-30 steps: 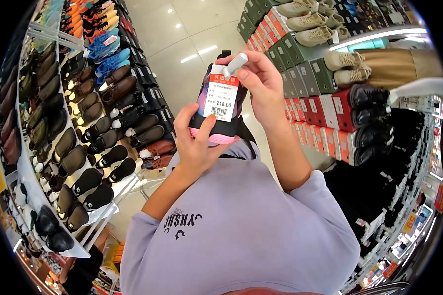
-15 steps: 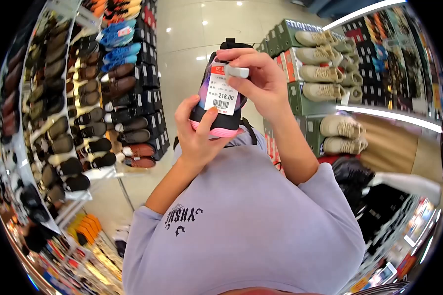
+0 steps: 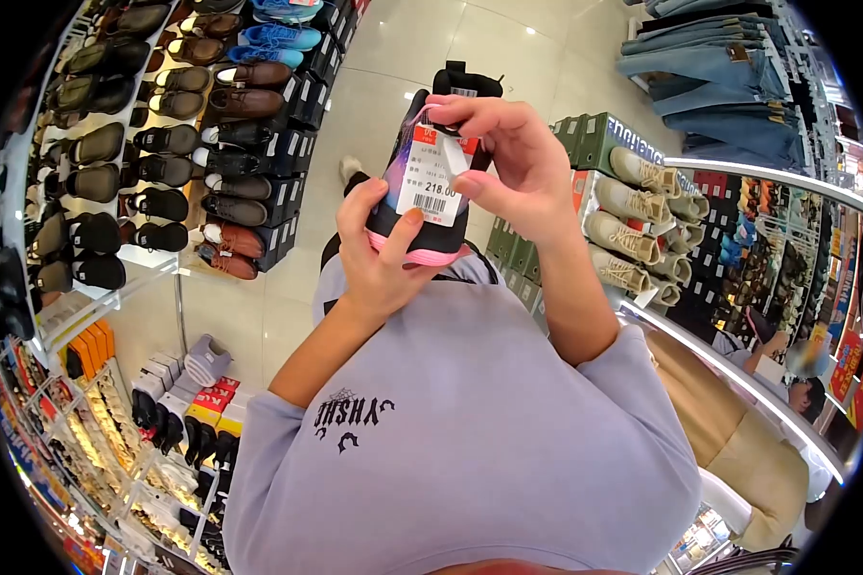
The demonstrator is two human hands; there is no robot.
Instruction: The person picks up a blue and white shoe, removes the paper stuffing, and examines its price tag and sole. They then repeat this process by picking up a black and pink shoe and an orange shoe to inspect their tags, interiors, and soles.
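Clamping the pink-edged near end of the shoe (image 3: 444,237), the fingers of the left hand (image 3: 384,266) rest 1 tip on the price tag (image 3: 426,171). The shoe lies between the 2 hands, its long axis running away from the shirt (image 3: 489,431). The right hand (image 3: 525,163) is nearer the shoe's far end, fingers curled over it beside a white tab (image 3: 453,153); whether they grip, I cannot tell.
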